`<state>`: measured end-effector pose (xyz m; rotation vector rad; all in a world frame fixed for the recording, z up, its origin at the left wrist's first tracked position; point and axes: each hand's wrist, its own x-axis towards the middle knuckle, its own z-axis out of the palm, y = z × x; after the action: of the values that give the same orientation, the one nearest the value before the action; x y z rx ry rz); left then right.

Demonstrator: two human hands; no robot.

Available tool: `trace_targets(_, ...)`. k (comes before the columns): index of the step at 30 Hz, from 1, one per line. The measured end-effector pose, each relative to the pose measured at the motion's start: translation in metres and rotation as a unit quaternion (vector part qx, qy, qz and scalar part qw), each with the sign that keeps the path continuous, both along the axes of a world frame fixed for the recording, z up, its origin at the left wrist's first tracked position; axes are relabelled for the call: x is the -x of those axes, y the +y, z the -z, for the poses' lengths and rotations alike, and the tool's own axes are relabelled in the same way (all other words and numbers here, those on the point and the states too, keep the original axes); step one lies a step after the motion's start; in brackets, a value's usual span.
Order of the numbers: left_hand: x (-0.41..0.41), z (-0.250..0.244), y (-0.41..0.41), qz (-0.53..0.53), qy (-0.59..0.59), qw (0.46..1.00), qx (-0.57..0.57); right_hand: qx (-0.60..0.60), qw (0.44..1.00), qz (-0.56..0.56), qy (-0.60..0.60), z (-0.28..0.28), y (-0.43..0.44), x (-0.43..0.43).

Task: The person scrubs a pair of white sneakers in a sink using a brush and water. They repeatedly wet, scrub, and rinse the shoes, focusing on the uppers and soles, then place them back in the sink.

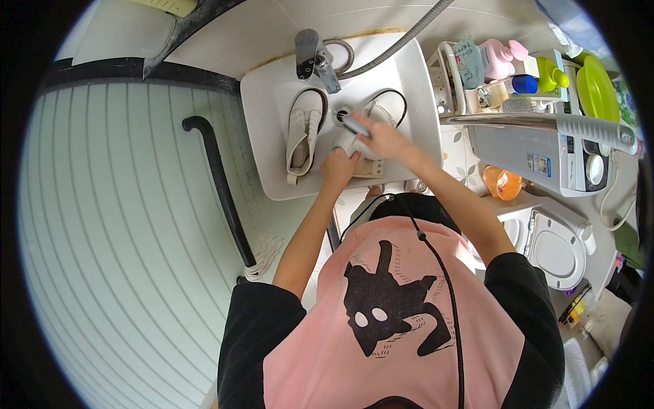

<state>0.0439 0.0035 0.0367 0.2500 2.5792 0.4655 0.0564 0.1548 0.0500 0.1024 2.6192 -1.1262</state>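
A white washbasin [271, 168] lies before me, with a white lace-up shoe [304, 135] at its left side, toe towards the tap [319, 64]. My right hand [383, 137] grips a grey-backed scrubbing brush [356, 124] over a second white shoe [364, 148], near the drain [341, 115]. My left hand [339, 166] holds that second shoe at its near left part. Both hands and the brush cover much of this shoe. A soap-like beige block with holes [369, 168] shows beneath, close to the basin's near edge; what it is, I cannot tell for certain.
A grey flexible hose [401, 43] arches over the basin's back right. To the right stand a white basket [449, 82] with bottles, a washing machine [526, 153], an orange bin [502, 182] and a toilet [556, 250]. A black handle [217, 184] is on the ribbed glass at left.
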Motion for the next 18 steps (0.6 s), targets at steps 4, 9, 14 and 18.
trace_targets(4, 0.002, 0.010, -0.006, 0.029, -0.019, 0.999, -0.032, -0.011, 0.999, -0.021, -0.022, -0.011, -0.035, -0.006)
trace_targets(9, -0.003, 0.000, -0.005, 0.035, 0.011, 0.998, -0.051, -0.131, 0.989, 0.046, -0.052, 0.016, -0.006, 0.010)
trace_targets(14, 0.005, 0.008, -0.021, -0.201, -0.199, 0.910, -0.304, -0.079, 0.987, 0.101, -0.096, 0.010, 0.027, 0.020)
trace_targets(18, -0.004, -0.022, -0.005, -0.187, -0.106, 0.889, -0.405, 0.002, 0.999, 0.046, -0.019, 0.003, 0.018, 0.008)
